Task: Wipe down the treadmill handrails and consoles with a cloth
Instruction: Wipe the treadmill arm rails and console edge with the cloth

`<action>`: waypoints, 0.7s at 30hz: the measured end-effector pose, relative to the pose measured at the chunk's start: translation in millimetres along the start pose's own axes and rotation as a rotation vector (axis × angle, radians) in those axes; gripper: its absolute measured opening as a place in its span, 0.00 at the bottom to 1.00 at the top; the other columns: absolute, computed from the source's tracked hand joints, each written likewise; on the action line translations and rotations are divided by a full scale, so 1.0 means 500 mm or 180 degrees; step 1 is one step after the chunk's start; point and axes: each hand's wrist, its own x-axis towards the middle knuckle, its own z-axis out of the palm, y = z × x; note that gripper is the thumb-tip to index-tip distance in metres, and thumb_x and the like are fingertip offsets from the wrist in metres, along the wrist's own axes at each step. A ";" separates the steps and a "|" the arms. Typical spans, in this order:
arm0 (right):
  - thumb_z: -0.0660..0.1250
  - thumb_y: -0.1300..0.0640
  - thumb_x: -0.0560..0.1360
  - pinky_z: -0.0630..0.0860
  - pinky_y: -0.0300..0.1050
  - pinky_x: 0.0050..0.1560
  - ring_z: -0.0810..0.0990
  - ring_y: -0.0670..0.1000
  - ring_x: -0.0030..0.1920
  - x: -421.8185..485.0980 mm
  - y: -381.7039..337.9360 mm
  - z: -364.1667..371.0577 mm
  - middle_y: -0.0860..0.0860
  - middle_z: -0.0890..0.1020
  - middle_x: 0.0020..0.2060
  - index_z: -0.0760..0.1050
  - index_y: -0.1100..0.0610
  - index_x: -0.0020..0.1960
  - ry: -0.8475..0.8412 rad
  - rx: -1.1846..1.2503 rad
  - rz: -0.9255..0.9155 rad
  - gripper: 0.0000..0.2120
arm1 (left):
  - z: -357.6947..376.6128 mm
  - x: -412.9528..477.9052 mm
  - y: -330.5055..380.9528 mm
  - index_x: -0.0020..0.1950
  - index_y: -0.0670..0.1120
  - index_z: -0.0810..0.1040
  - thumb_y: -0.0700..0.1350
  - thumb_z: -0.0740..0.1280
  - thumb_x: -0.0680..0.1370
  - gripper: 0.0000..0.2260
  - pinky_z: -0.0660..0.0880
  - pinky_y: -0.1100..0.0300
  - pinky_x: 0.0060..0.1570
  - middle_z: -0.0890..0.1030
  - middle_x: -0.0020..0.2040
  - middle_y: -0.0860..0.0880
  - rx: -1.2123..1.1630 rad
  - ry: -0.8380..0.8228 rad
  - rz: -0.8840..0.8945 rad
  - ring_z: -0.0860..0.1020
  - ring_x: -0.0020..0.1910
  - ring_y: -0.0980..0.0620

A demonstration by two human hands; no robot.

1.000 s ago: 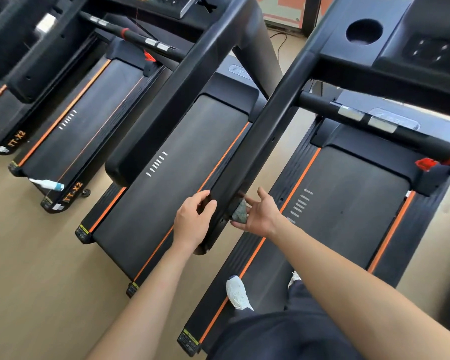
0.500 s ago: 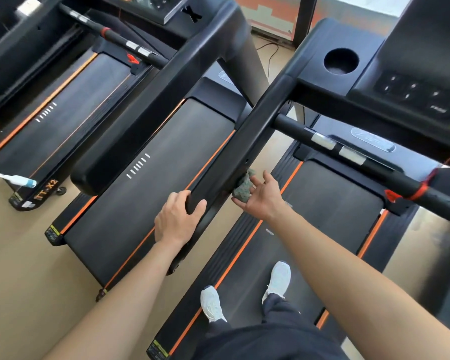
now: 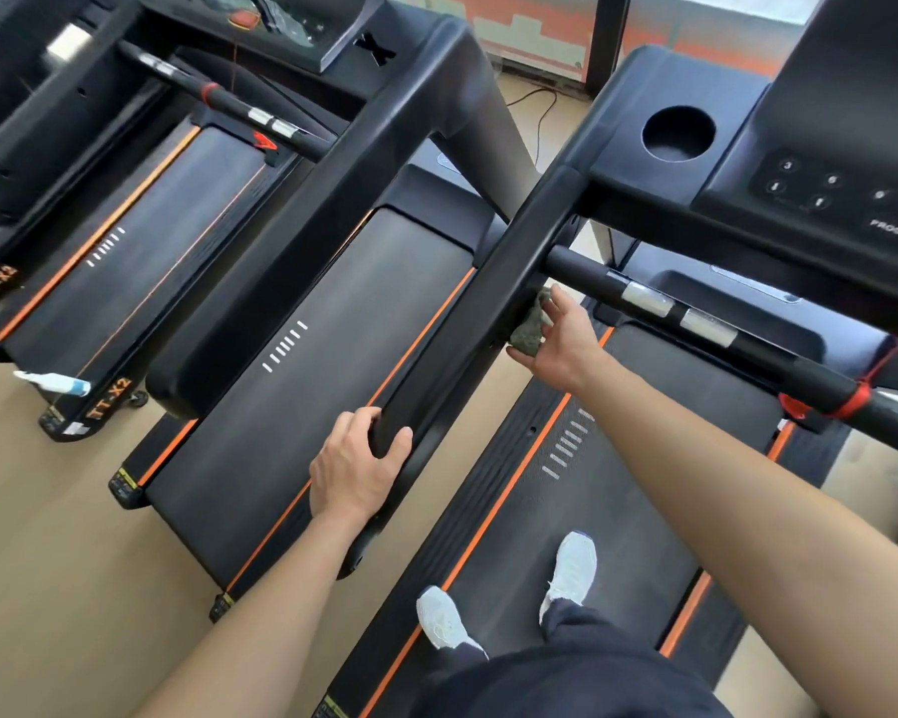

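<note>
Head view shows the right hand (image 3: 561,344) pinching a small grey cloth (image 3: 530,329) against the inner face of the left handrail (image 3: 488,323), just below the crossbar (image 3: 695,318). Left hand (image 3: 356,466) is wrapped around the same rail nearer its end, holding nothing else. Cloth looks soft, light and bunched; I'd keep it balled under the fingers. Rail looks stiff and smooth.

Handrail (image 3: 457,344): smooth black plastic, slight sheen being shown. Cloth (image 3: 529,331): rough grey-green fabric. Crossbar sensor plates (image 3: 646,299): shiny metal. Floor (image 3: 48,536): matt wood-look.
</note>
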 end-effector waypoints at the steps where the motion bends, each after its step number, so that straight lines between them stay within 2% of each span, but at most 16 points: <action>1: 0.65 0.41 0.77 0.67 0.62 0.72 0.79 0.57 0.64 0.006 -0.003 -0.002 0.50 0.78 0.65 0.75 0.46 0.67 -0.0009 -0.0008 -0.0026 0.20 | 0.000 0.000 0.001 0.66 0.51 0.74 0.65 0.61 0.78 0.24 0.76 0.50 0.50 0.76 0.57 0.53 0.0008 0.0007 0.0015 0.78 0.52 0.47; 5: 0.63 0.44 0.79 0.73 0.58 0.65 0.79 0.56 0.62 0.026 -0.020 -0.005 0.50 0.79 0.64 0.73 0.50 0.70 0.0012 -0.0132 -0.0109 0.22 | 0.000 -0.001 0.002 0.66 0.50 0.74 0.65 0.60 0.78 0.24 0.76 0.50 0.50 0.76 0.57 0.52 0.0049 0.0018 0.0036 0.79 0.52 0.47; 8: 0.64 0.43 0.78 0.75 0.55 0.59 0.80 0.56 0.61 0.023 -0.026 -0.008 0.51 0.79 0.63 0.73 0.50 0.71 -0.0031 -0.0290 -0.0050 0.24 | 0.001 0.001 0.003 0.67 0.50 0.74 0.65 0.60 0.78 0.25 0.76 0.51 0.50 0.76 0.57 0.52 0.0065 0.0005 0.0062 0.78 0.52 0.47; 14: 0.59 0.41 0.81 0.66 0.62 0.73 0.76 0.59 0.66 -0.021 0.060 -0.015 0.53 0.77 0.65 0.73 0.48 0.69 -0.0239 -0.0198 0.0478 0.20 | 0.001 0.001 0.003 0.67 0.50 0.74 0.64 0.61 0.79 0.24 0.73 0.54 0.48 0.76 0.58 0.52 0.0049 0.0015 0.0084 0.77 0.51 0.50; 17: 0.58 0.40 0.81 0.68 0.62 0.71 0.77 0.61 0.64 -0.044 0.133 -0.021 0.55 0.76 0.65 0.73 0.49 0.71 -0.0270 -0.0186 0.0820 0.22 | 0.001 0.000 0.003 0.67 0.50 0.74 0.64 0.61 0.79 0.24 0.71 0.55 0.47 0.76 0.57 0.52 0.0054 0.0022 0.0080 0.76 0.50 0.51; 21: 0.58 0.39 0.81 0.69 0.63 0.70 0.78 0.62 0.64 -0.067 0.184 -0.031 0.57 0.77 0.66 0.74 0.51 0.70 -0.0350 -0.0169 0.1093 0.23 | 0.000 -0.001 0.001 0.66 0.52 0.74 0.66 0.60 0.78 0.24 0.75 0.51 0.50 0.75 0.56 0.53 -0.0003 -0.0007 0.0039 0.78 0.51 0.48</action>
